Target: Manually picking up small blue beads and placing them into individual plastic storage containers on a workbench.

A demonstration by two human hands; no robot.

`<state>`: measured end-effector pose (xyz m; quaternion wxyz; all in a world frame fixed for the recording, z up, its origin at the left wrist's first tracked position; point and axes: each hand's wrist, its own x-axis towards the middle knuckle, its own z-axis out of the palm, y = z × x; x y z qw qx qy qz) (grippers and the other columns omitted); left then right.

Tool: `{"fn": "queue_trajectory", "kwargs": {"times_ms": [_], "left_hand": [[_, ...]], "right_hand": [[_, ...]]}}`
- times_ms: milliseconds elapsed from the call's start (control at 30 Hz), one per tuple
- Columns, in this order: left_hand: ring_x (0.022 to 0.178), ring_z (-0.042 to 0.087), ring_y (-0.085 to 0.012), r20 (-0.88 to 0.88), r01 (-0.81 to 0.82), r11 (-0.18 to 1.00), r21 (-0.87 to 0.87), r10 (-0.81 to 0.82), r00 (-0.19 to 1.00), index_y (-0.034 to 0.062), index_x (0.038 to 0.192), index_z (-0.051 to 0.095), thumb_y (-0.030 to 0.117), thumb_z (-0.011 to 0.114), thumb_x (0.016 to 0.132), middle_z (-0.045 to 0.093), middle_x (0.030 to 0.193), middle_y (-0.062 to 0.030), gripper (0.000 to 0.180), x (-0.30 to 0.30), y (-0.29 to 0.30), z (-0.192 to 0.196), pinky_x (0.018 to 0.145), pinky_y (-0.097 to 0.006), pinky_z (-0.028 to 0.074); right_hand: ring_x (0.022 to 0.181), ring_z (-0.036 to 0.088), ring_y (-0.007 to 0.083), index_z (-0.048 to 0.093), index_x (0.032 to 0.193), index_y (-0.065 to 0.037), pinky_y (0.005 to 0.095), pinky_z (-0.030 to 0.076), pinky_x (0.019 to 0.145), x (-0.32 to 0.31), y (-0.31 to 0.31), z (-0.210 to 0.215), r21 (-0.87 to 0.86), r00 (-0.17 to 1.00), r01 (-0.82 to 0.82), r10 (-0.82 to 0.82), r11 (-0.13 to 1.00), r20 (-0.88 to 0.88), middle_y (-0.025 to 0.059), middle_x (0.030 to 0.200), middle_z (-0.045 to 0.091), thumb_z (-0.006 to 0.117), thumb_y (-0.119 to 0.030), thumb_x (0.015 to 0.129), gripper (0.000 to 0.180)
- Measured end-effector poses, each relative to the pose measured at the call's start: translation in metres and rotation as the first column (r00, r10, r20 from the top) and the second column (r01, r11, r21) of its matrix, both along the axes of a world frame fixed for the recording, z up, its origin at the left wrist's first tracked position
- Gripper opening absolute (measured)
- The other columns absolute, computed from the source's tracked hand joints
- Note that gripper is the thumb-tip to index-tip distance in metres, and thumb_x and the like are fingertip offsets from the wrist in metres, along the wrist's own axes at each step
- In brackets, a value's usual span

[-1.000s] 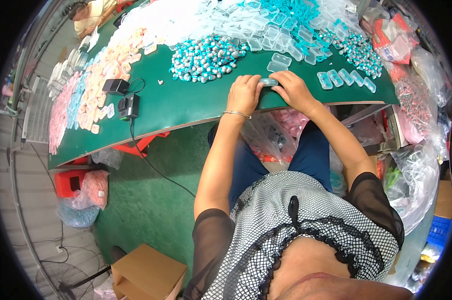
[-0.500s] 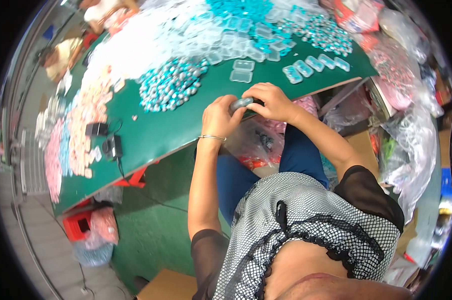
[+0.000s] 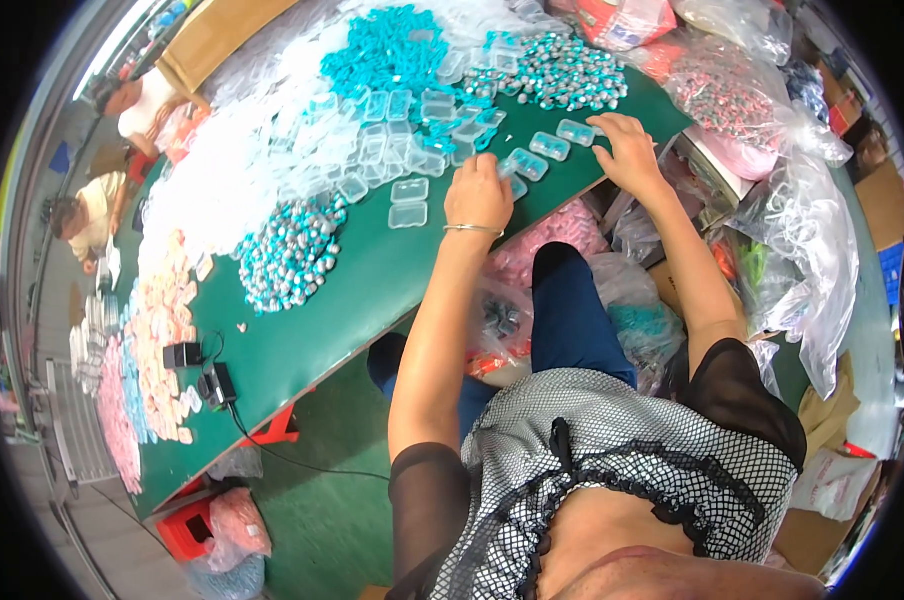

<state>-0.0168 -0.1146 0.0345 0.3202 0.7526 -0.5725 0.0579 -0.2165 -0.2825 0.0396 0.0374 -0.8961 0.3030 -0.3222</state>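
Observation:
My left hand [image 3: 479,192], a thin bracelet at its wrist, lies low on the green table [image 3: 372,265] with its fingers reaching forward. It is at the near end of a slanting row of small clear plastic cases [image 3: 549,146] with turquoise pieces inside, and partly covers that end. Whether it touches the nearest case [image 3: 515,186] I cannot make out. At the row's far end, my right hand [image 3: 627,152] is open, thumb and forefinger apart, close to the last case [image 3: 575,131]. Left of my left hand lies an open, clear case [image 3: 408,203].
A heap of turquoise and silver pieces [image 3: 290,255] lies left, another [image 3: 572,75] at the back. Behind are piled clear cases [image 3: 372,140] and turquoise parts [image 3: 392,50]. Black adapters [image 3: 215,384] with a cable sit at far left. Stuffed plastic bags [image 3: 732,100] crowd the right.
My hands were together at the table edge around a small case; now they are apart, at the two ends of the row. The view has shifted toward the right.

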Motion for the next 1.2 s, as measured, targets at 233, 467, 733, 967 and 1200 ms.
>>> {"fn": "queue_trajectory", "kwargs": {"times_ms": [233,467,733,967,1200], "left_hand": [[0.092,0.057,-0.0378,0.063,0.009,0.997,0.073,-0.014,0.998,0.0065,0.114,0.054,0.027,0.07,0.078,0.062,0.104,-0.0167,0.045,-0.014,0.006,0.0,0.079,-0.046,0.047],[0.1,0.054,-0.0396,-0.205,-0.018,0.998,-0.063,0.005,0.979,0.003,0.122,0.05,0.022,0.073,0.074,0.052,0.117,-0.0222,0.057,-0.004,-0.007,-0.011,0.085,-0.045,0.047],[0.1,0.056,-0.0408,-0.161,0.072,0.996,-0.045,-0.078,0.984,0.007,0.119,0.053,0.021,0.079,0.067,0.052,0.115,-0.0229,0.06,-0.022,-0.046,0.0,0.084,-0.044,0.049],[0.095,0.059,-0.0386,-0.102,0.038,0.997,-0.067,-0.045,0.994,0.0095,0.114,0.056,0.019,0.082,0.059,0.058,0.106,-0.0203,0.062,-0.023,-0.046,-0.012,0.08,-0.044,0.051],[0.09,0.064,-0.0257,-0.374,-0.007,0.976,-0.216,-0.076,0.924,0.0055,0.11,0.061,0.027,0.084,0.061,0.065,0.1,-0.0165,0.059,-0.005,-0.005,-0.008,0.081,-0.034,0.051]], "right_hand": [[0.117,0.048,0.029,0.055,0.122,-0.014,0.0463,0.044,0.092,-0.018,-0.048,-0.017,0.085,0.988,0.014,-0.001,0.996,-0.153,0.007,0.123,0.053,0.068,-0.012,0.076,0.047],[0.102,0.056,0.0348,0.058,0.114,-0.007,0.0417,0.047,0.089,-0.007,-0.057,-0.015,0.194,0.986,-0.119,0.093,0.974,0.138,0.016,0.106,0.059,0.067,-0.013,0.074,0.042],[0.102,0.055,0.035,0.056,0.117,-0.008,0.0427,0.046,0.089,0.021,-0.039,-0.011,0.159,0.953,-0.277,0.292,0.947,-0.08,0.0167,0.107,0.059,0.066,-0.016,0.074,0.045],[0.1,0.056,0.0358,0.056,0.116,-0.008,0.0434,0.047,0.087,0.033,-0.038,-0.025,0.187,0.948,-0.305,0.279,0.934,0.152,0.0171,0.106,0.059,0.065,-0.018,0.076,0.042],[0.097,0.06,0.0371,0.054,0.116,-0.007,0.0413,0.05,0.079,0.063,-0.019,0.002,0.137,0.92,-0.358,0.374,0.924,-0.119,0.0155,0.109,0.063,0.076,-0.011,0.068,0.053]]}}
